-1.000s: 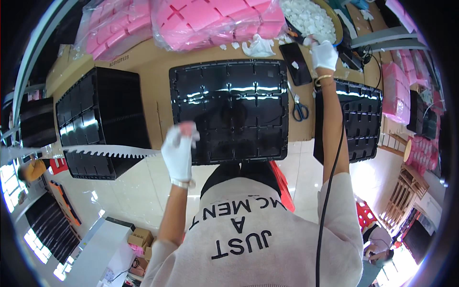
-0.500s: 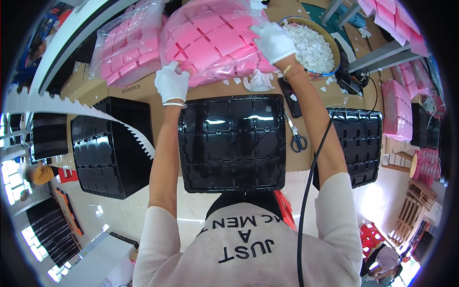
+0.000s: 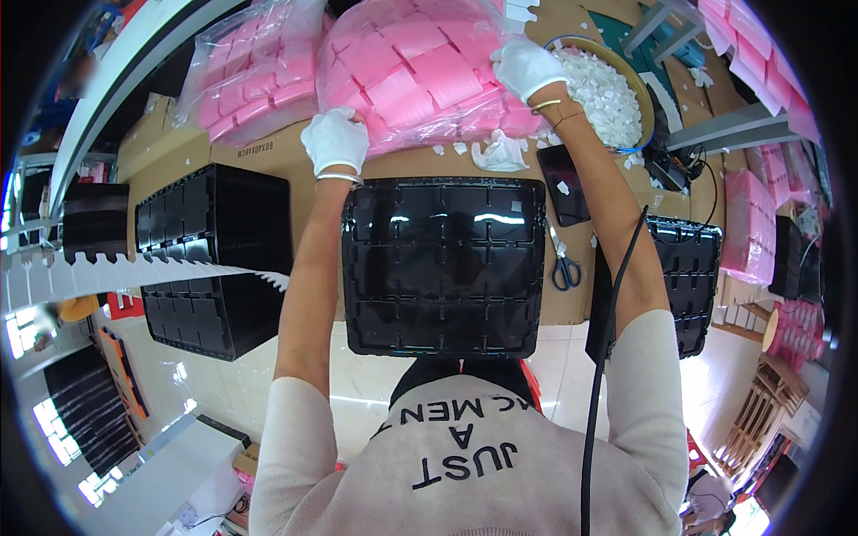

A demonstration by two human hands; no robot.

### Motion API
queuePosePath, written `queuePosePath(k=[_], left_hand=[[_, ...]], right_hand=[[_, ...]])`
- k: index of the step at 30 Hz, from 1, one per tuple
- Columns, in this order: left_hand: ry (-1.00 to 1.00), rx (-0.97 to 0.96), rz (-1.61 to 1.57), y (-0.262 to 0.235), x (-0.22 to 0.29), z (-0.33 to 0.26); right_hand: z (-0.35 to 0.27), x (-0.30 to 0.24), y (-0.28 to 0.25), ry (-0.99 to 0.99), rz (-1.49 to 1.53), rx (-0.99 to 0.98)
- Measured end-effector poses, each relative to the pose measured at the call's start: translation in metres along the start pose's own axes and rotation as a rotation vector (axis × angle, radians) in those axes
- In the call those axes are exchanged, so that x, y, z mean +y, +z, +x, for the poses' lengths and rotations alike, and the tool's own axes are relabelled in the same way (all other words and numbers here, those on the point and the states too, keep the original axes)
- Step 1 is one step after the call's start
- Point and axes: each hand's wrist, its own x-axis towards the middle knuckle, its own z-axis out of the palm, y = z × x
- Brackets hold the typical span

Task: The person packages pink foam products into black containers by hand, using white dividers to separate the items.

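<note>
Both my hands wear white gloves and reach to the far side of the table. My left hand (image 3: 336,141) is closed on the near left edge of a clear plastic bag (image 3: 393,143) full of pink foam pieces (image 3: 407,76). On the bag's right side, my right hand (image 3: 529,67) has its fingers curled onto the plastic. Between my forearms lies a black plastic tray (image 3: 442,268) with a grid of shallow compartments. A crumpled white scrap (image 3: 500,152) rests between the bag and the tray.
Black tray stacks stand at left (image 3: 255,223) and right (image 3: 695,268). Scissors (image 3: 565,270) and a dark phone (image 3: 563,196) lie beside my right forearm. A basin (image 3: 645,116) of white bits sits far right. A toothed white strip (image 3: 134,271) and a black cable (image 3: 601,375) cross the view.
The bag's pink foam has shifted and lies in a different arrangement. My right hand's fingers, spread before, are now curled in on the plastic. The whole view has shifted slightly.
</note>
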Motion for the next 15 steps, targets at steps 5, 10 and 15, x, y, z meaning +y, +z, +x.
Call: queuePosePath(k=[5, 10, 15], left_hand=[[0.116, -0.035, 0.044, -0.021, -0.013, 0.028], [0.372, 0.127, -0.071, -0.077, 0.006, 0.024], [0.521, -0.025, -0.114, -0.087, -0.007, -0.055]], right_hand=[[0.007, -0.019, -0.036, -0.013, -0.154, 0.110], [-0.037, -0.038, -0.082, 0.011, -0.011, 0.474], [-0.137, -0.098, -0.101, 0.065, -0.042, 0.291]])
